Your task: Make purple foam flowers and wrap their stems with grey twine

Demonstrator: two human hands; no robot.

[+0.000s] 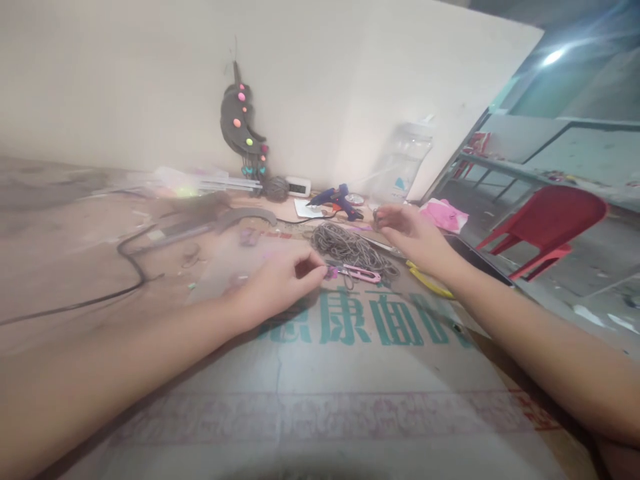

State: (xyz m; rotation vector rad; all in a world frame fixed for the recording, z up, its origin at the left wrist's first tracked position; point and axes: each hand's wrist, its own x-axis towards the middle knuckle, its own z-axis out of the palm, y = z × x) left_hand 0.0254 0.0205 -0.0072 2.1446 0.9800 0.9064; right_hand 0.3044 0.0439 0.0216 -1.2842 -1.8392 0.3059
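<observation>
Apparently mid-work: grey cord (340,244) lies in a loose heap between left hand (285,280), near pink snips (364,273), and right hand (411,233), both grips too blurred to tell, while decorated crescent (231,110) looks finished.

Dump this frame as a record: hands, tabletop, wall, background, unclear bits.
left hand: fingertips at a small purple piece, grip unclear
right hand: raised, fingers curled, contents unclear
between hands: grey cord in a loose heap, pink tool at its near edge
near right forearm: yellow-handled tool
tabletop back: blue glue gun, clear bottle
wall: dark crescent ornament with coloured dots
background: red chair
image: blurred
</observation>
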